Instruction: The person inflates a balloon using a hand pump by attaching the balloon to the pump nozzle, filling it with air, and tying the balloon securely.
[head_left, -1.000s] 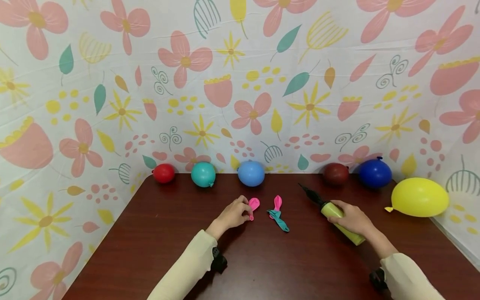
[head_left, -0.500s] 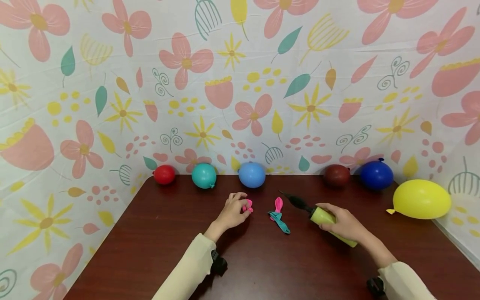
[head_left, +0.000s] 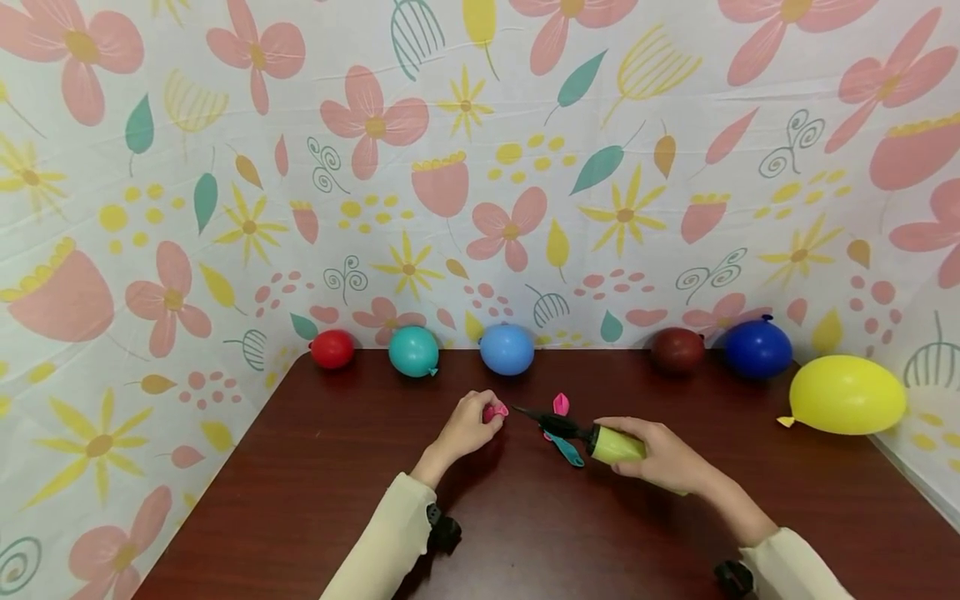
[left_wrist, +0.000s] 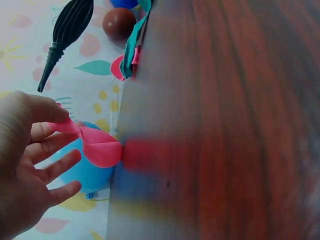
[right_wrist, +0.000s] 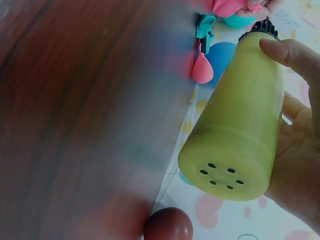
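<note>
In the head view, my left grip (head_left: 467, 427) pinches a limp pink balloon (head_left: 495, 412) over the worktop (head_left: 300, 500), while my right grip (head_left: 660, 454) is wrapped round a yellow-green balloon pump (head_left: 617, 447), its black nozzle (head_left: 558, 425) near the balloon. In the left wrist view, the balloon is uninflated, glossy and creased, its body hanging below my fingers. In the right wrist view, the pump's smooth cylinder shows small dark holes in its base.

It's a smooth plastic pump (right_wrist: 235, 115) in the right hand (head_left: 660, 457), creased rubber balloon (left_wrist: 102, 146) in the left hand (head_left: 467, 425), glossy wood-grained table (head_left: 540, 533) below both!
</note>
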